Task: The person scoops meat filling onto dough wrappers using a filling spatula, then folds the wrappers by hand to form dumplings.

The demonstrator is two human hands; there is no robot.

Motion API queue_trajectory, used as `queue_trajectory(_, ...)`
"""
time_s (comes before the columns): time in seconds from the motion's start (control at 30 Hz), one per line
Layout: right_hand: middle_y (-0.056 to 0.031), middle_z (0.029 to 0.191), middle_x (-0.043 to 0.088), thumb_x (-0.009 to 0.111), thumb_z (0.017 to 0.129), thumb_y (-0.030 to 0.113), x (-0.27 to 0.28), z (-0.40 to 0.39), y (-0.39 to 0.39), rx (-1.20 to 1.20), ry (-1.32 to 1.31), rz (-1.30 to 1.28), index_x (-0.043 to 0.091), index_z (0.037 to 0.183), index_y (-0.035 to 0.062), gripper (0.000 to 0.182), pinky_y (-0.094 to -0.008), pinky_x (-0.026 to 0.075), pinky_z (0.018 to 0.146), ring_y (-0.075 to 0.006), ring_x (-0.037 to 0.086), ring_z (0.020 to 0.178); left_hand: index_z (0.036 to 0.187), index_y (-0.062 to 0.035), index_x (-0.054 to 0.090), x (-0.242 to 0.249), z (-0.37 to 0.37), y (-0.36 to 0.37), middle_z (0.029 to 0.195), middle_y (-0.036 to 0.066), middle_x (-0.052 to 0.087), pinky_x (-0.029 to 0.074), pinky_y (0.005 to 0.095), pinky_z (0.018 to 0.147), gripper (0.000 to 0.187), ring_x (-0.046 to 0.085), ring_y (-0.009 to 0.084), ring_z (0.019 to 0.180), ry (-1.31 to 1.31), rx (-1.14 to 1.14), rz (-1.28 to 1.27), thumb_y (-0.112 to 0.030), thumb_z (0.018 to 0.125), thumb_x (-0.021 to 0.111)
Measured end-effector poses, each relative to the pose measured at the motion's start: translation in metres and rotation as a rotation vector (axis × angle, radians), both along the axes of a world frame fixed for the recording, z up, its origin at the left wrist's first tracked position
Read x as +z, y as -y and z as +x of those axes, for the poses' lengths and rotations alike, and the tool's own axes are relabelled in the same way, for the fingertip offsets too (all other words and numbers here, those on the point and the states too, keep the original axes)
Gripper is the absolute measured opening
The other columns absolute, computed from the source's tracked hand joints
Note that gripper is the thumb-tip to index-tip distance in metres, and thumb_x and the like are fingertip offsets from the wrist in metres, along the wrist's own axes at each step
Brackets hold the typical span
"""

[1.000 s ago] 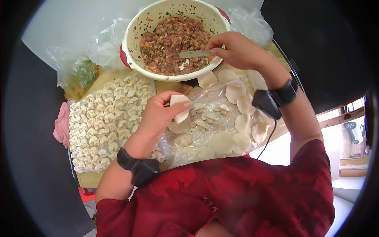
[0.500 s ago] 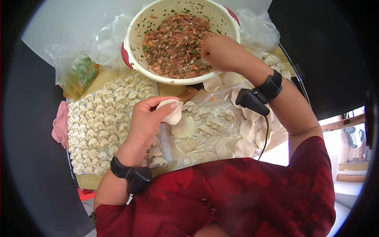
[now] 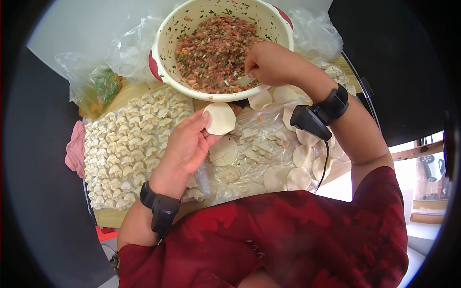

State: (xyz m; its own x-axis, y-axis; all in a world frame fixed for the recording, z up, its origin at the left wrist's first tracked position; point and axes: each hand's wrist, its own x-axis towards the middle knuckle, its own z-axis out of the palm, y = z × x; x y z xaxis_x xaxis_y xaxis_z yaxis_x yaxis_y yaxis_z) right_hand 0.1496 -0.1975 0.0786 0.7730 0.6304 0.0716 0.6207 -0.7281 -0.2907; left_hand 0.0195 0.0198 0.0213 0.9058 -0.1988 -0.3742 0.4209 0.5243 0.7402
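Note:
In my left hand (image 3: 189,139) is a round white dough wrapper (image 3: 220,119), pinched at its left edge and facing up, just below the bowl. My right hand (image 3: 267,62) is closed over the right side of the big cream bowl (image 3: 165,67), holding a utensil (image 3: 245,80) whose tip meets the meat filling (image 3: 211,53). Most of the utensil is hidden by the hand and filling. Rows of folded dumplings (image 3: 127,149) cover a tray to the left. Loose round wrappers (image 3: 276,178) lie on plastic film at the right.
Plastic bags (image 3: 132,50) lie left of the bowl, another bag (image 3: 314,36) to its right. A pink cloth (image 3: 75,150) hangs at the left edge. More dumplings (image 3: 336,74) sit at the back right. A dark-bladed knife is partly hidden below the bowl.
My left hand has turned and moved slightly right and up, so the wrapper now lies flat and fully spread. My right hand remains over the bowl, with the utensil tip more visible.

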Motion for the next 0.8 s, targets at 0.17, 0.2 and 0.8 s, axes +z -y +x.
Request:
queue_trajectory(0.17,-0.0163,0.077,0.067,0.063,0.074,0.007,0.005,-0.004,0.001,0.035,-0.036,-0.044,0.071,0.083,0.0001,0.014,-0.0377,0.051,0.068,-0.0302,0.065,0.072,0.128,0.0104,0.045,0.005,0.002,0.005,0.125,0.021,0.057,0.047,0.0432,0.103,0.034,0.058,0.0281,0.117,0.005,0.023,-0.096,-0.011,0.101,0.043)
queue_trajectory(0.2,-0.0163,0.077,0.067,0.063,0.074,0.007,0.007,-0.005,0.001,0.036,-0.036,-0.044,0.071,0.083,0.0001,0.014,-0.0377,0.051,0.068,-0.0302,0.065,0.072,0.128,0.0103,0.045,0.002,0.004,0.005,0.125,0.021,0.057,0.047,0.0434,0.103,0.035,0.058,0.0281,0.116,0.012,0.023,-0.120,-0.012,0.101,0.043)
queue_trajectory(0.8,-0.0077,0.075,0.069,0.066,0.082,0.012,0.006,0.003,0.010,-0.098,-0.263,0.146,0.072,0.093,-0.0003,0.017,-0.0295,0.049,0.066,-0.0146,0.062,0.069,0.126,0.0091,0.043,-0.006,0.054,0.026,0.126,0.025,0.054,0.052,0.0434,0.099,0.041,0.057,0.0380,0.116,0.076,0.084,-0.155,-0.025,0.104,0.037)
